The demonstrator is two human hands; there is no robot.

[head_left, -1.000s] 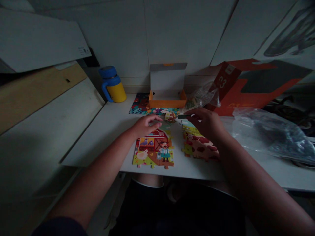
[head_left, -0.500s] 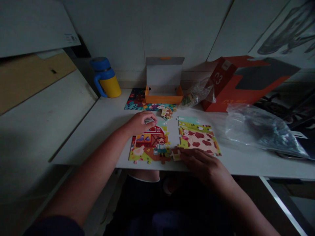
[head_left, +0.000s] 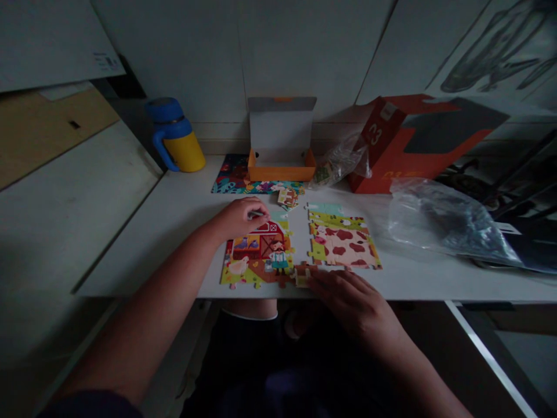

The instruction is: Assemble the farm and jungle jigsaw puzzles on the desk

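Note:
My left hand (head_left: 244,216) rests at the top of a joined puzzle section with a red barn, a farmer and a chicken (head_left: 256,255). Its fingers curl in toward the thumb, and whatever they may hold is hidden. Fingers of my right hand (head_left: 348,293) close on the right side of a brown and cream puzzle piece (head_left: 301,276) by the table's front edge. That piece lies close to the barn section's lower right corner. Just above my right hand is another joined section, a spotted cow (head_left: 348,244) on green and pale blue.
Loose puzzle pieces (head_left: 287,198) are stacked behind the sections. An open orange box (head_left: 282,173) stands on a colourful picture sheet (head_left: 226,174). Further out are a blue and yellow flask (head_left: 187,148), a clear bag with pieces (head_left: 335,165), a red box (head_left: 391,157) and a plastic bag (head_left: 444,223).
The view has shifted slightly. My left fingers have drawn closer to the thumb. My right hand and its piece have come a little toward me, uncovering the cow section's lower edge.

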